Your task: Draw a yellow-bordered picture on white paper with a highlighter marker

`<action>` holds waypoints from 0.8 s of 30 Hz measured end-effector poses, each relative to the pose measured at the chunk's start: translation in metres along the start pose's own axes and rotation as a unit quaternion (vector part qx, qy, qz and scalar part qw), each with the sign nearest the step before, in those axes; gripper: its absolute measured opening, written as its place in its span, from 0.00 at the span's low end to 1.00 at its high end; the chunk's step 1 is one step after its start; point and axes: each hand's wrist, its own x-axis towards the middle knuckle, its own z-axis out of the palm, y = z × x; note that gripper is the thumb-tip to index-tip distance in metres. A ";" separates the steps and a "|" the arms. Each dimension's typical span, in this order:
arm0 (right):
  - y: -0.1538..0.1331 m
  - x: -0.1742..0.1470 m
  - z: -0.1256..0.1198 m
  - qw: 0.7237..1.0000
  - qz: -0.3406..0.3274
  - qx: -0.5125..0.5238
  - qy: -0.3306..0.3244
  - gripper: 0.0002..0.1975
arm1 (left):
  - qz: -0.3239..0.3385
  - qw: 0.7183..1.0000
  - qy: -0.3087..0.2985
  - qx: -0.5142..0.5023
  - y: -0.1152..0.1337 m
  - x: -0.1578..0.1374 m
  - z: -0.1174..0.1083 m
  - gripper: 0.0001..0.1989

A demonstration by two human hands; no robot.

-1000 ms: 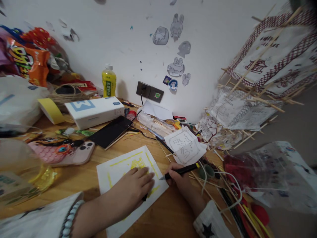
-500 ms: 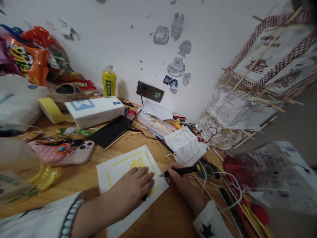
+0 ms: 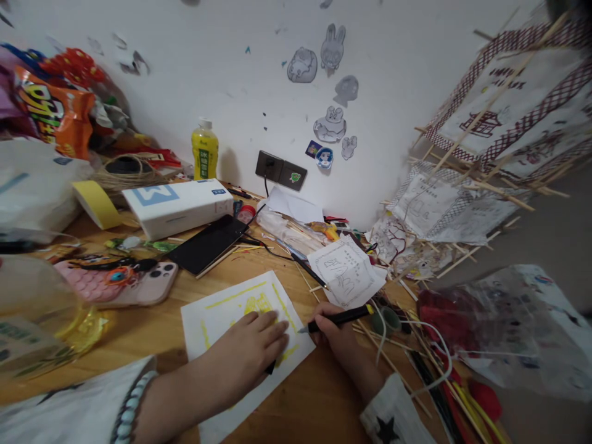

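A white sheet (image 3: 240, 401) with yellow drawn lines lies tilted on the wooden table. My left hand (image 3: 252, 345) rests palm down on it, fingers laid out over the yellow drawing. The end of a small black object (image 3: 271, 368) pokes out from beneath this hand; the rest of it is hidden. At the sheet's right edge, my right hand (image 3: 329, 330) is closed around a black marker pen (image 3: 345, 317) with a yellow end. The marker's grey tip points left, at the sheet's edge; contact cannot be made out.
Farther back lie a paper with a line drawing (image 3: 346, 271), a black tablet-like slab (image 3: 208, 243) and a white box (image 3: 180, 206). A pink-cased phone (image 3: 152, 283) is at left. Thin sticks and a white cord (image 3: 446, 345) lie right, below a stick-and-paper lantern (image 3: 485, 117).
Almost nothing differs. The marker's tip has shifted very slightly to the right, while my left hand stays in place on the sheet.
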 end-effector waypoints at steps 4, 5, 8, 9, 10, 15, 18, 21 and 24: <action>0.000 0.000 -0.001 1.000 -0.006 -0.007 -0.005 0.12 | 0.000 1.000 -0.005 0.000 0.001 0.000 -0.001 0.21; -0.001 0.000 -0.001 1.000 -0.003 -0.009 -0.005 0.11 | 0.002 1.000 -0.005 -0.001 0.001 0.000 -0.002 0.21; -0.001 -0.001 -0.001 1.000 0.010 -0.006 0.004 0.11 | 0.006 1.000 -0.001 -0.008 0.001 0.001 -0.003 0.21; -0.001 -0.001 -0.001 1.000 0.011 -0.001 0.006 0.10 | 0.007 1.000 0.001 -0.011 0.001 0.001 -0.002 0.20; 0.000 -0.001 0.000 1.000 0.012 0.007 0.006 0.10 | 0.007 1.000 0.003 -0.013 0.001 0.001 -0.002 0.20; 0.000 0.001 0.001 0.998 0.011 0.062 0.027 0.12 | 0.007 0.999 0.000 -0.031 -0.002 0.000 0.002 0.23; -0.002 0.001 -0.001 0.996 -0.021 0.053 0.066 0.13 | 0.035 0.997 -0.002 -0.076 -0.006 -0.001 -0.003 0.28; 0.001 0.002 -0.006 0.993 -0.073 -0.012 0.093 0.14 | 0.119 0.983 -0.011 -0.143 -0.009 0.000 -0.018 0.26; 0.009 0.006 -0.009 0.975 -0.152 -0.147 0.074 0.15 | 0.195 0.961 -0.040 -0.192 -0.010 0.002 -0.033 0.20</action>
